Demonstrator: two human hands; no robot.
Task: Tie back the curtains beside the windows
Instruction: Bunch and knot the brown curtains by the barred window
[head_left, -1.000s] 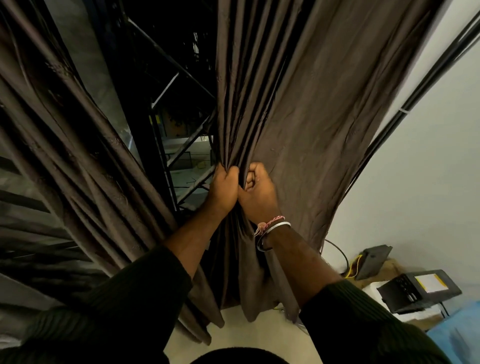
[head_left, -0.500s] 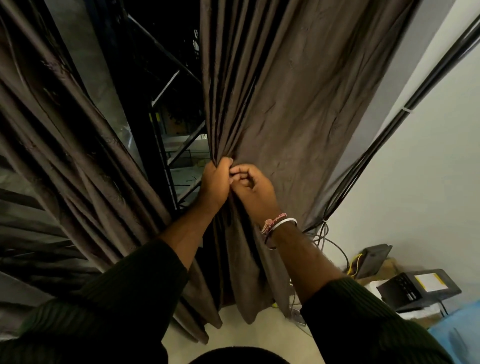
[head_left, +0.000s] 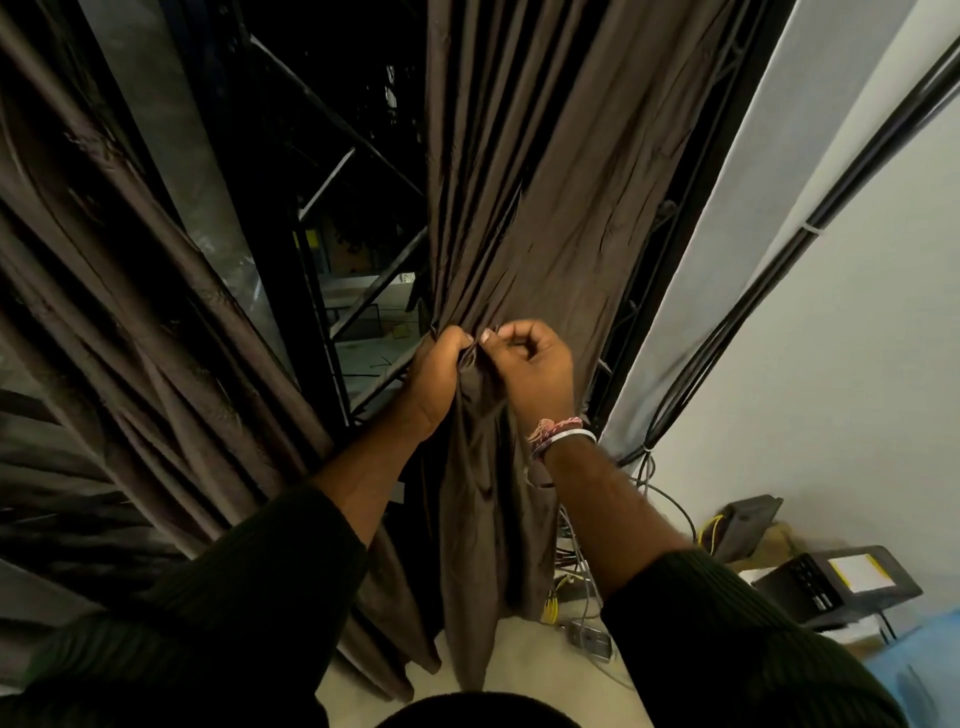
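Gathering the right curtain (head_left: 524, 208) tighter than a second ago, into a narrower bundle further from the white wall (head_left: 857, 364), baring dark window frame and cables beside it. Left hand (head_left: 434, 379) clenching the pleats, right hand (head_left: 535, 369) pinching folds just beside it, both grips closed on cloth. Probably nearing readiness for tying, though seeing no tieback.
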